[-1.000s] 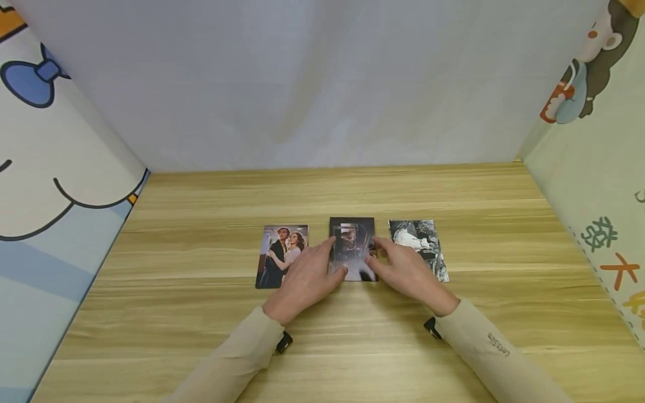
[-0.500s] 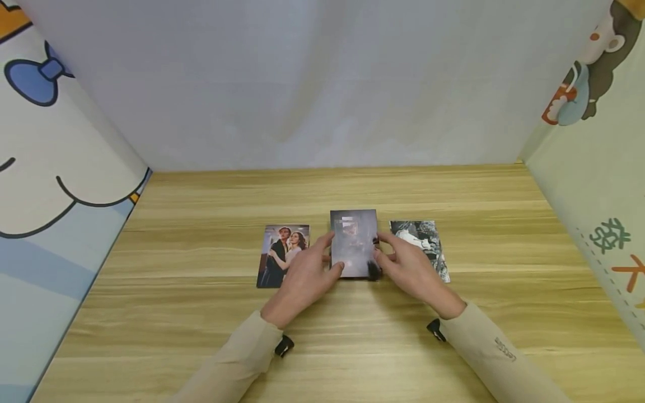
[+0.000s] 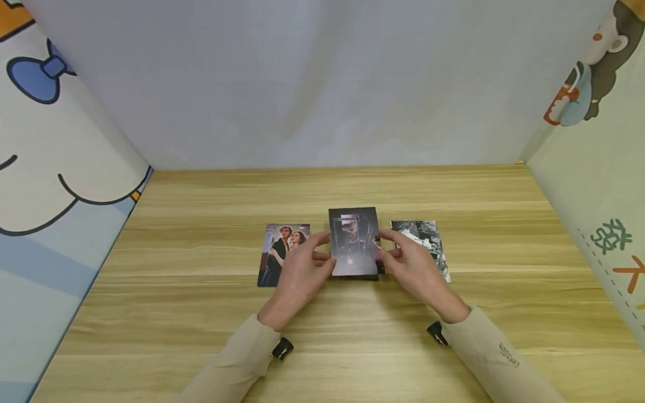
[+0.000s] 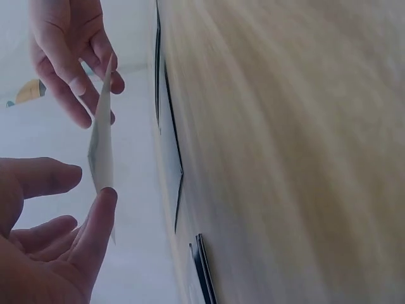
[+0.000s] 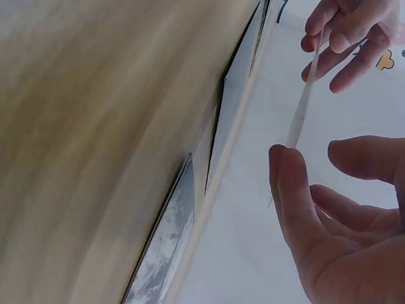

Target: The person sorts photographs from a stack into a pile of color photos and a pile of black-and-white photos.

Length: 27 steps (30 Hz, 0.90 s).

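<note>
While two photo cards lie flat, I lift the dark glossy middle card (image 3: 353, 242).
My left hand (image 3: 300, 272) and right hand (image 3: 416, 268) pinch its side edges above the wooden table (image 3: 201, 313).

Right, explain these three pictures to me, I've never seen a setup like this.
No machine here: a person works with two bare hands and wears three cameras. The wide picture comes from the head, looking down at a wooden table. The other two come from the wrists, seen sideways and very close. Two photo cards lie flat: a couple card and a grey card. The left hand and right hand hold a dark card by its side edges, raised off the table. In the wrist views it shows edge-on as a thin sliver between the fingers.
</note>
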Available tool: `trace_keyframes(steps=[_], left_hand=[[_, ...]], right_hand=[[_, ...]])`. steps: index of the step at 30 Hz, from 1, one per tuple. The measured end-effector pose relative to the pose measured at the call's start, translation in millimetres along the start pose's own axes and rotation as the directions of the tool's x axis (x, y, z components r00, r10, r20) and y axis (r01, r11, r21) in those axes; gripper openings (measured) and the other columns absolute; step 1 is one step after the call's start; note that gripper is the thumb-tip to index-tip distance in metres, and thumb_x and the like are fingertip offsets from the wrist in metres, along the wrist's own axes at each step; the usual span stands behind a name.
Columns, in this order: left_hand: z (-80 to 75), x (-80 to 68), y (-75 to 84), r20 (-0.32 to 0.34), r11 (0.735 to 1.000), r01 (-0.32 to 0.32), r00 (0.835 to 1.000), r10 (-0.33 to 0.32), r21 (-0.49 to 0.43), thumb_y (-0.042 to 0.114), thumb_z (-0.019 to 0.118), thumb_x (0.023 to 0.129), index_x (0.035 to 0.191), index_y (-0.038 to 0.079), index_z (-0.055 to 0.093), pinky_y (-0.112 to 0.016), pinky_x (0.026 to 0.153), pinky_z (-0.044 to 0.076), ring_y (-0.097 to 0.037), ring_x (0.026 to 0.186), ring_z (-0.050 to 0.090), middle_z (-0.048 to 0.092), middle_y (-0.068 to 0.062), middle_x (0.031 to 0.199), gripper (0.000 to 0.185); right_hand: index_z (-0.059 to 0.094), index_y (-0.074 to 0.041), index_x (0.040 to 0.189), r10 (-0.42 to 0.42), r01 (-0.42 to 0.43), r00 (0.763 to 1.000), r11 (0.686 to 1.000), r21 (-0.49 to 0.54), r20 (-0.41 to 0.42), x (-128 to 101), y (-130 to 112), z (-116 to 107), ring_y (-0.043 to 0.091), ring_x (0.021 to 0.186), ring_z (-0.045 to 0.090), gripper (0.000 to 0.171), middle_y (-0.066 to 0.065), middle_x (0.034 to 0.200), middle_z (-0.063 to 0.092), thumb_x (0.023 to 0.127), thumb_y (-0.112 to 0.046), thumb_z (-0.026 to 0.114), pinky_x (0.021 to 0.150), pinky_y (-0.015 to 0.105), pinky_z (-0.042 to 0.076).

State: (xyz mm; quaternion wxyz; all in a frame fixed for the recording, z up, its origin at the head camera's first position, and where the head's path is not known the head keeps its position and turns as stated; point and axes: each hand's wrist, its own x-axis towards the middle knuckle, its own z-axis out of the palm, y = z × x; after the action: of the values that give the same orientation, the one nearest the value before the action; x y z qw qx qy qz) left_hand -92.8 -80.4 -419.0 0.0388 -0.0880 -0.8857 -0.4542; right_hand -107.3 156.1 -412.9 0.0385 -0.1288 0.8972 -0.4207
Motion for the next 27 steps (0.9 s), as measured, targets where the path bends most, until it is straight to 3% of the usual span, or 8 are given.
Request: trace_keyframes(steps=[4, 8, 15, 21, 27], left_hand=[[0.1, -0.8, 0.2, -0.029, 1.0, -0.006, 1.0, 0.005, -0.029, -0.002, 0.075, 0.09, 0.141, 0.001, 0.061, -0.025, 0.074, 0.062, -0.024, 0.092, 0.076, 0.067, -0.016, 0.134, 0.054], [-0.3, -2.3, 1.0, -0.058, 0.999, -0.008, 0.998, 0.005, -0.046, -0.002, 0.075, 0.09, 0.139, 0.004, 0.063, -0.025, 0.073, 0.062, -0.022, 0.091, 0.076, 0.068, -0.013, 0.133, 0.051], [-0.9, -5.4, 0.5, -0.1, 0.996, -0.034, 0.995, 0.025, -0.086, -0.002, 0.074, 0.09, 0.137, 0.005, 0.065, -0.026, 0.071, 0.062, -0.022, 0.088, 0.076, 0.07, -0.014, 0.128, 0.048], [-3.4, -7.7, 1.4, -0.116, 0.989, -0.02, 0.993, 0.003, -0.149, -0.002, 0.074, 0.09, 0.136, 0.005, 0.066, -0.026, 0.071, 0.062, -0.023, 0.086, 0.076, 0.071, -0.019, 0.12, 0.048], [-7.0, -8.3, 3.4, -0.137, 0.98, -0.027, 0.991, -0.001, -0.198, -0.007, 0.074, 0.087, 0.139, 0.002, 0.063, -0.025, 0.074, 0.062, -0.026, 0.089, 0.075, 0.064, -0.022, 0.129, 0.053]], right_hand=[[0.055, -0.002, 0.146, -0.002, 0.003, 0.999, 1.0, 0.026, -0.033, -1.5, 0.2, 1.1, 0.032, 0.1, 0.074, 0.049, 0.023, 0.127, 0.068, 0.099, -0.008, 0.065, 0.064, 0.033, 0.059], [0.056, -0.001, 0.145, -0.009, 0.011, 0.998, 0.999, 0.042, -0.057, -2.7, 0.2, 2.3, 0.034, 0.102, 0.073, 0.049, 0.025, 0.137, 0.062, 0.097, -0.003, 0.065, 0.065, 0.033, 0.06], [0.058, 0.001, 0.142, -0.019, 0.026, 0.994, 0.997, 0.066, -0.104, -3.1, -1.7, 4.8, 0.033, 0.1, 0.074, 0.049, 0.023, 0.138, 0.06, 0.094, -0.001, 0.071, 0.08, 0.036, 0.063], [0.059, 0.0, 0.141, -0.02, 0.034, 0.992, 0.994, 0.108, -0.124, -4.1, -4.1, 5.6, 0.032, 0.1, 0.074, 0.05, 0.021, 0.137, 0.06, 0.093, -0.002, 0.073, 0.083, 0.036, 0.062], [0.052, 0.002, 0.147, -0.034, 0.056, 0.99, 0.985, 0.165, -0.134, -5.4, -6.3, 5.9, 0.033, 0.101, 0.072, 0.06, 0.02, 0.141, 0.057, 0.091, 0.006, 0.072, 0.082, 0.03, 0.062]])
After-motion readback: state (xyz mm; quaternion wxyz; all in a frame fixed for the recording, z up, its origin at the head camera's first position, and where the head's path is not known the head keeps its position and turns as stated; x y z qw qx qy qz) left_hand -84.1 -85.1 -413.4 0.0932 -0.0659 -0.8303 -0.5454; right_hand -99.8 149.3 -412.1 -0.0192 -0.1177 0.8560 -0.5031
